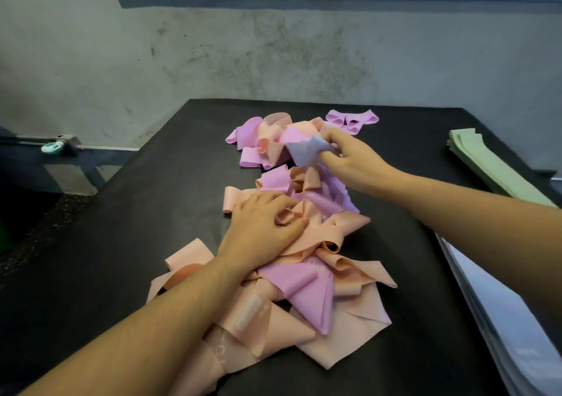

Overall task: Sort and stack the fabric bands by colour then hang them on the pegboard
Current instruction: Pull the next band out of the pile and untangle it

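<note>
While the left hand [267, 225] is pinning the peach bands [328, 237] with curled fingers, the right hand [349, 158] is pinching a lilac band [301, 152], likely separating colours.

Fabric bands [304, 243]: soft matt cloth. Table [137, 243]: dark matt, seemingly felt-like. Wall [213, 45]: rough stained plaster.

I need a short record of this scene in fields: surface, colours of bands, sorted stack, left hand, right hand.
surface: black table
mixed pile: peach bands and pink bands, tangled together
sorted stack: green bands, flat at the table's right edge
apart from the pile: small pink bundle at the far side
left hand: grips peach fabric in the pile
right hand: pinches a lilac band above the pile
</note>
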A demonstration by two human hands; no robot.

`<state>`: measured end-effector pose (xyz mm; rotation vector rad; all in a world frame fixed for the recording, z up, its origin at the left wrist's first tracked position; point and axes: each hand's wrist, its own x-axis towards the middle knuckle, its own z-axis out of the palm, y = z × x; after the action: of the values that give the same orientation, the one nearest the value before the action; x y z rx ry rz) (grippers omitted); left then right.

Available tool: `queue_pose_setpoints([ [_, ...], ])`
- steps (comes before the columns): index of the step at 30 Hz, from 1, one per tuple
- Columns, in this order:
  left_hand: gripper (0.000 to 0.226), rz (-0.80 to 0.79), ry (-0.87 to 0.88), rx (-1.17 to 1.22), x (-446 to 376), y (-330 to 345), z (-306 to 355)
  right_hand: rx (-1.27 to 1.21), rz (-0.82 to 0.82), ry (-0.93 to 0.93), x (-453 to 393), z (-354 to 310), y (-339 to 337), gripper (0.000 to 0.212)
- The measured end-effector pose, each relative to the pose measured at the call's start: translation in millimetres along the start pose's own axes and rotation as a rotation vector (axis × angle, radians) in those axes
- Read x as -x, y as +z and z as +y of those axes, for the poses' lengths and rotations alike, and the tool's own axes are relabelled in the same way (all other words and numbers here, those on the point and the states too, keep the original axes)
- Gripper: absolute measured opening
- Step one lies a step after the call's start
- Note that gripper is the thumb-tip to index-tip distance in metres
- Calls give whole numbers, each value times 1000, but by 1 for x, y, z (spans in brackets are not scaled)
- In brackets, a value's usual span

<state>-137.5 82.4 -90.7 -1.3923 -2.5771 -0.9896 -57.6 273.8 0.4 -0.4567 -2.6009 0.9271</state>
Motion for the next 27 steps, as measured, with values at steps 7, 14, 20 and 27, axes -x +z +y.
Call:
queue_pose_setpoints([
  [7,45,5,14,-14,2,-2,3,-610,69,274,25,-7,-32,7],
  [14,32,67,94,34,5,-3,3,-695,110,452,47,-15,-51,21],
  [20,38,79,145,52,7,-9,9,-617,-162,613,72,-14,-59,34],
  [27,59,8,105,-176,5,-22,21,-91,-387,585,95,-10,-53,42],
])
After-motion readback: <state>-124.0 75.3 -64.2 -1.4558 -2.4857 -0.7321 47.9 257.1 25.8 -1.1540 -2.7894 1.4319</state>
